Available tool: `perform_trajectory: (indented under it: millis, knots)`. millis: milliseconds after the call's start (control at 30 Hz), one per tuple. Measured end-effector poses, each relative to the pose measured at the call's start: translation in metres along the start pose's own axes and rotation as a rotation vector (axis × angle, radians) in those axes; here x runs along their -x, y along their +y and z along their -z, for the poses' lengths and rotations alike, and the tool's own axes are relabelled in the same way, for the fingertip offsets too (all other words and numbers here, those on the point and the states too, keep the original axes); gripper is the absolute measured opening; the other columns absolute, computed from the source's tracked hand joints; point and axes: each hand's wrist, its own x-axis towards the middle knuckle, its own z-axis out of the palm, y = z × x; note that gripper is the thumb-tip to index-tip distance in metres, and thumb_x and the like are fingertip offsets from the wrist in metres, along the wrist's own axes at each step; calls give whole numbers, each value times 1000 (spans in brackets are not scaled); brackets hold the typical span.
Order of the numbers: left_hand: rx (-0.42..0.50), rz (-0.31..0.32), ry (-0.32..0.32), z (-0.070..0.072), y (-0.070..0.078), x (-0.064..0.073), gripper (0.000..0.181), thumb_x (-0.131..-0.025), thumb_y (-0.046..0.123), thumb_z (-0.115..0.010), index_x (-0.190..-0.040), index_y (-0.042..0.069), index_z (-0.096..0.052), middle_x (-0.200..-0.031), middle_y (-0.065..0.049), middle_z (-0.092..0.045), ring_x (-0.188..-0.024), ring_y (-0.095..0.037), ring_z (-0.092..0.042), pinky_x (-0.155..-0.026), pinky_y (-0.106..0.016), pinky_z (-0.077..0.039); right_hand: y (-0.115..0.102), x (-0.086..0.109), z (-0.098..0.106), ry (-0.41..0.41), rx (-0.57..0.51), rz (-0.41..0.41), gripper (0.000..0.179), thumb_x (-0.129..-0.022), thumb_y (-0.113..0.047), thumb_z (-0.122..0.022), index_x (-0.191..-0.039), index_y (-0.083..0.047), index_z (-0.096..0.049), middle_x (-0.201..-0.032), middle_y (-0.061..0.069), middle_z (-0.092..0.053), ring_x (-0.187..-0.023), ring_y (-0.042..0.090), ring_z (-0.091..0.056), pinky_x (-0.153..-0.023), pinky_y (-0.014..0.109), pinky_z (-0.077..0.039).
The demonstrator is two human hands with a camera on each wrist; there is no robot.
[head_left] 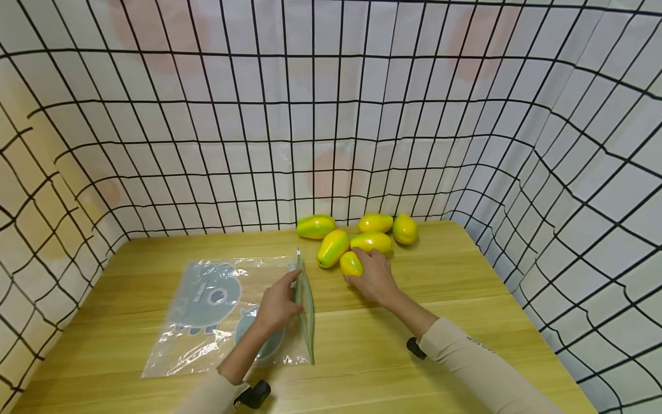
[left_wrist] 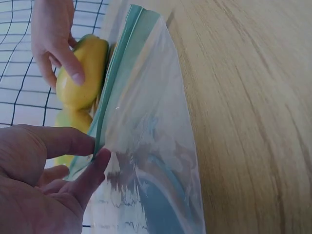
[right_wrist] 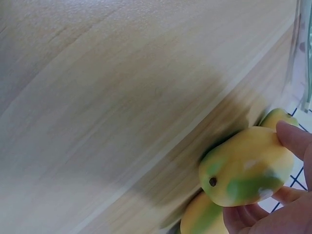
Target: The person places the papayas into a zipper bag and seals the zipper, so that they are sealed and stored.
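A clear zip bag (head_left: 217, 322) with blue cartoon prints and a green zip edge (left_wrist: 115, 73) lies on the table at the left. My left hand (head_left: 279, 305) pinches one side of that edge between thumb and finger, and the bag's mouth stands parted on the right. In my right hand (head_left: 374, 276) is a yellow-green mango (right_wrist: 246, 165), gripped with the thumb on one side and fingers on the other. Its dark stem end shows in the right wrist view. Just beyond it lie another mango (head_left: 371, 242) and a greener-tipped mango (head_left: 333, 248).
Along the back of the wooden table (head_left: 414, 368) rest further mangoes, one at the left (head_left: 316, 226), one behind the middle (head_left: 376, 222) and a mango standing more end-on (head_left: 405, 229). A white cloth with black grid lines (head_left: 320, 121) walls the back and sides.
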Motion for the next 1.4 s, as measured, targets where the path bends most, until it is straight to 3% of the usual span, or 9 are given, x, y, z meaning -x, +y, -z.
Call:
perform_trajectory:
  millis: [167,367,633,800,867,1033,1400]
  knots:
    - [112,2,-26,1,-1,1,73,-67,-15,-71,-138,-4,-57,-123,-30,-67,-106,-41,-71,-82,-40,-62,-1,0,2,-2,-1,-6,72,-87,-30,-79,-149,-7,-49,-144,27,-47,-135,43,-43,-113,59,-35]
    - [139,34,-22,2,-1,2,66,-70,-11,-75,-133,-5,-61,-115,-30,-70,-102,-39,-73,-81,-41,-62,-2,0,2,-4,0,-14,72,-87,-31,-79,-148,-7,-49,-143,27,-48,-134,42,-44,-113,58,-36]
    - [165,69,-25,0,-3,4,69,-69,-11,-78,-135,-7,-58,-110,-28,-72,-93,-36,-75,-76,-39,-62,-1,-1,1,18,-38,-33,71,-81,-30,-83,-143,-7,-54,-136,21,-56,-124,37,-51,-105,55,-44]
    - [145,97,-88,3,0,4,77,-67,-9,-80,-140,-3,-56,-119,-25,-69,-103,-37,-71,-80,-39,-62,1,-3,2,27,-63,-9,70,-80,-28,-83,-140,-5,-56,-135,18,-60,-125,37,-54,-106,55,-45]
    - [118,104,-128,4,2,4,79,-68,-7,-80,-142,0,-54,-115,-22,-69,-102,-35,-70,-79,-39,-61,1,-4,3,29,-80,-10,71,-80,-28,-83,-140,-4,-55,-135,18,-61,-126,37,-55,-106,55,-46]
    - [81,138,-177,7,4,5,85,-69,-5,-82,-147,6,-51,-96,-13,-70,-85,-22,-66,-71,-35,-57,-1,-4,9,30,-108,-18,72,-79,-27,-83,-140,-3,-53,-131,17,-63,-120,34,-59,-102,53,-49]
    - [161,131,-155,2,2,7,85,-67,-9,-78,-147,7,-53,-82,-12,-69,-66,-15,-61,-57,-28,-53,-9,-5,15,33,-144,-46,75,-77,-31,-82,-142,-11,-52,-134,25,-53,-116,36,-53,-94,52,-50]
